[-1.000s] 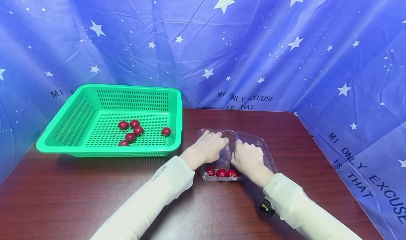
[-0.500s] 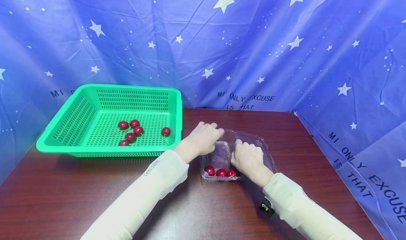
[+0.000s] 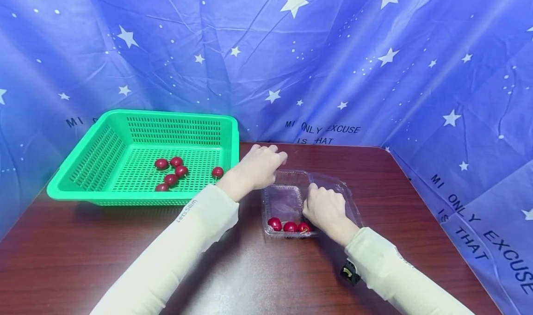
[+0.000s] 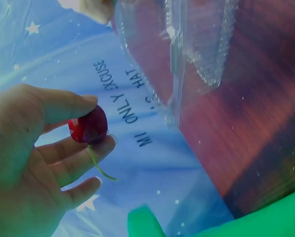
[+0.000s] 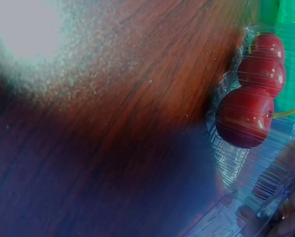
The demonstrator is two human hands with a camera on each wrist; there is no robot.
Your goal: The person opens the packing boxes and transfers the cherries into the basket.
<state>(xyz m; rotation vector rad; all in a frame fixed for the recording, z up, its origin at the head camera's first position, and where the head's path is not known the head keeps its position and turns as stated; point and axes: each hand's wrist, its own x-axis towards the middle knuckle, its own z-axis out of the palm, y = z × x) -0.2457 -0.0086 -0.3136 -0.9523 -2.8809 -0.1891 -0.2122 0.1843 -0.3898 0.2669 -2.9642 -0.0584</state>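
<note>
My left hand (image 3: 259,168) pinches a dark red cherry (image 4: 90,124) between thumb and fingertips, its green stem hanging free; the head view hides this cherry behind the hand. That hand is between the green basket and a clear plastic clamshell box (image 3: 285,199), over the box's far left corner. Three cherries (image 3: 290,227) lie in a row along the near side of the box. My right hand (image 3: 327,209) grips the box where tray and lid meet, and its fingers (image 5: 288,224) show at the plastic edge in the right wrist view. The box's lid (image 3: 347,197) lies folded out to the right.
A green slotted basket (image 3: 145,196) stands on the left of the brown wooden table (image 3: 266,278), with several cherries (image 3: 170,180) on its floor. A blue star-printed cloth (image 3: 250,65) hangs behind and to the right of the table.
My left hand has moved out of the box, left and away from me towards the basket's right side. My right hand and the box have stayed in place.
</note>
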